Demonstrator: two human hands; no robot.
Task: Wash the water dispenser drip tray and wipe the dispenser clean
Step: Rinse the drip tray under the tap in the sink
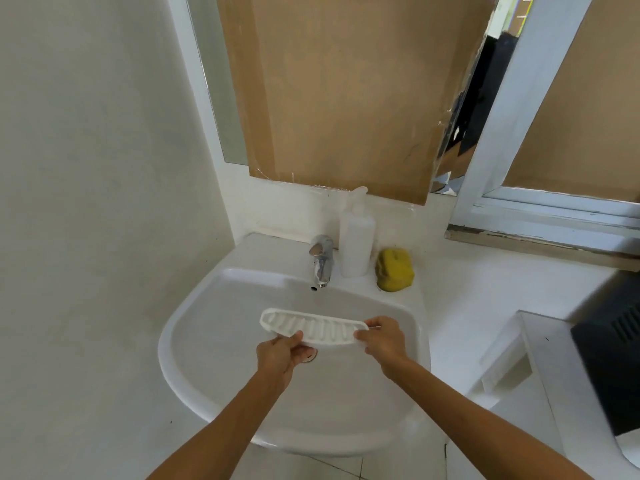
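I hold a white ribbed drip tray (311,325) over the bowl of a white sink (194,327). My left hand (282,355) pinches the tray's near left edge. The tray's right end is gripped by my right hand (384,337). The tray lies roughly level, below the chrome tap (322,259), and no water is running. A yellow sponge (394,270) sits on the sink's back ledge, right of a white pump bottle (356,237). The drain (310,355) shows partly behind my left fingers.
A wall stands close on the left. Brown cardboard (346,98) covers the mirror above the sink. At the right is a white window frame (519,133), a white counter (561,375) and a dark object (616,348) at the frame's edge.
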